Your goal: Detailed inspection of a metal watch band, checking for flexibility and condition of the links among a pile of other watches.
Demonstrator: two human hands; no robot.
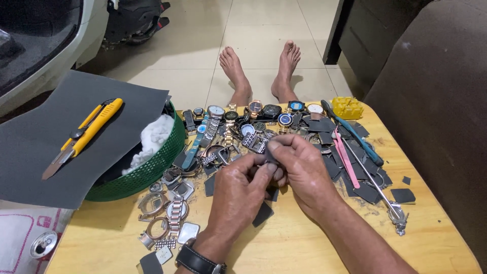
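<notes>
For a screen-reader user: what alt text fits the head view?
Two hands, left and right, pinch a small dark piece over a wooden table strewn with watches, beside a green basket and a yellow utility knife.

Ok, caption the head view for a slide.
Both hands, left hand and right hand, pinch a small dark piece above scattered watches.

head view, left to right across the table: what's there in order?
Drink can top → yellow utility knife on grey sheet → green basket → left hand → right hand → pink tweezers → yellow plastic block → small dark scrap.
</notes>
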